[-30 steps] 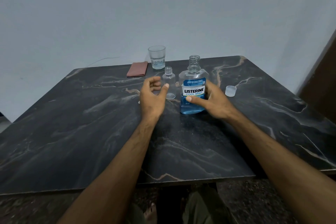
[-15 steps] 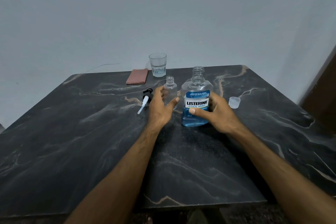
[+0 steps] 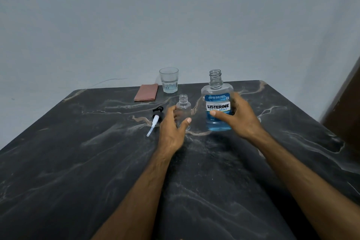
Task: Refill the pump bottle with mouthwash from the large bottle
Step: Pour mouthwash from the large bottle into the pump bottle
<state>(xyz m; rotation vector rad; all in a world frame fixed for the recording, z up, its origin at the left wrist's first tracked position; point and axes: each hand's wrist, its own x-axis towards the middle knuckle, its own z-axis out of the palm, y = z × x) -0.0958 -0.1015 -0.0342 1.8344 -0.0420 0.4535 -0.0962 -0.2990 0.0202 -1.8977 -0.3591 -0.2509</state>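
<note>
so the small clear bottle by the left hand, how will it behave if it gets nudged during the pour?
The small clear bottle looks empty and thin-walled, so probably very light. Tall on a narrow base, it would likely tip or skid easily. The left hand wrapping it should steady it.

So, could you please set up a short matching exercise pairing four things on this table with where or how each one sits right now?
Things:
1. large mouthwash bottle
2. small clear bottle
3. pump head
4. drinking glass

States:
A. lying on its side
B. at the far edge, beside the folded cloth
C. gripped by the right hand
D. uncapped, empty, at the left hand

Pairs: 1-C, 2-D, 3-A, 4-B
</note>
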